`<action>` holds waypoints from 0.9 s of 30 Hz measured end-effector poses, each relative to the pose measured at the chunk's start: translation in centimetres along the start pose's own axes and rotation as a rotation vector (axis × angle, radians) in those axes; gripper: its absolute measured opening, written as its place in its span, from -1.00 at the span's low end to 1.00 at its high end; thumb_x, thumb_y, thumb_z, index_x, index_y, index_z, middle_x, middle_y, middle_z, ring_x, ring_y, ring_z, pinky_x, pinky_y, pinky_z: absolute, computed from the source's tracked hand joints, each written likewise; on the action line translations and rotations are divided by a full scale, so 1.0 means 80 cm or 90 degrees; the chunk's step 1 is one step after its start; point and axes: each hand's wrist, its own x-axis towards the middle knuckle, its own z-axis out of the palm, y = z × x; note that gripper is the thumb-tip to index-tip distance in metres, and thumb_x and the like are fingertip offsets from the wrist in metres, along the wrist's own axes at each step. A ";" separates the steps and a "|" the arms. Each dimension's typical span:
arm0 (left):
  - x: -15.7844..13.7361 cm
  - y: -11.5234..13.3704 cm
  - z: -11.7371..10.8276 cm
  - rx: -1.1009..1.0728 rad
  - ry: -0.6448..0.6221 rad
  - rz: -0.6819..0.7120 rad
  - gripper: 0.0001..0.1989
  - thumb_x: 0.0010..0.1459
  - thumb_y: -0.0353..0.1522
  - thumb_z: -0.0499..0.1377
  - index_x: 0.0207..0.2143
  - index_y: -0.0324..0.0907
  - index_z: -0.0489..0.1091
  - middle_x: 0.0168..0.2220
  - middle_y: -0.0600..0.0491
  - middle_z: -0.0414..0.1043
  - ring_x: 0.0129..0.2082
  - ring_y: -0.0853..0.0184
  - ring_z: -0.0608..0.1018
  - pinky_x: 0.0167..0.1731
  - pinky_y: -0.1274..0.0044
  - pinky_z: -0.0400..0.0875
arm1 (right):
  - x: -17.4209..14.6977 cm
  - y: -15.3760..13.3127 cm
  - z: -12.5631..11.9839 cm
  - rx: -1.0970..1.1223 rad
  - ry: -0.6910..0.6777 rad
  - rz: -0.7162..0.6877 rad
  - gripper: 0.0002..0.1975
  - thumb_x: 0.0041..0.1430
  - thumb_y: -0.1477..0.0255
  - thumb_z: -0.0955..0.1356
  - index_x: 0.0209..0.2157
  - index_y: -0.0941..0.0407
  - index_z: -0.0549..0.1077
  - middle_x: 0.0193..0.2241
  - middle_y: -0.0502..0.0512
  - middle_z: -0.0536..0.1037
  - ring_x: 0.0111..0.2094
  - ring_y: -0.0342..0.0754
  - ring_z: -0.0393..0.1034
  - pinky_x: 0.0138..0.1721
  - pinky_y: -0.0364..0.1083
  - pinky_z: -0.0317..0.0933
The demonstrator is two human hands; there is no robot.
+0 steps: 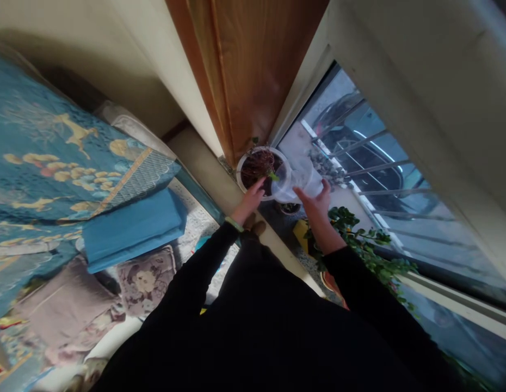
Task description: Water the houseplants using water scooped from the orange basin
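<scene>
A white round pot [239, 177] of dark soil stands in the corner by the window, with a plant of reddish-brown stems [261, 160] and a bright green leaf [273, 176]. Over the pot's near rim reaches my left hand [250, 202], its fingers stretched toward that leaf; whether they touch it is unclear. My right hand [316, 206] is closed around a translucent plastic container [302, 175], tilted with its wide end overlapping the pot's right side. What the container holds, if anything, cannot be made out. A smaller dark pot [289, 208] sits partly hidden beneath it.
A leafy green plant [359, 239] and a yellow box-like object [302, 234] are near my right forearm. The barred window [371, 158] borders the right side. A wooden panel [265, 65] rises behind the pot. Left are a blue fabric box [134, 228] and cushions [149, 277].
</scene>
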 end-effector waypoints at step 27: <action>-0.036 0.015 0.013 0.164 -0.076 0.102 -0.36 0.32 -0.48 0.24 0.43 -0.18 0.58 0.56 -0.17 0.46 0.59 0.03 0.48 0.66 0.10 0.26 | 0.005 -0.029 0.015 -0.086 0.000 -0.073 0.30 -0.08 -0.12 0.70 0.54 0.07 0.21 0.42 0.50 0.28 0.51 0.58 0.14 0.51 0.53 0.12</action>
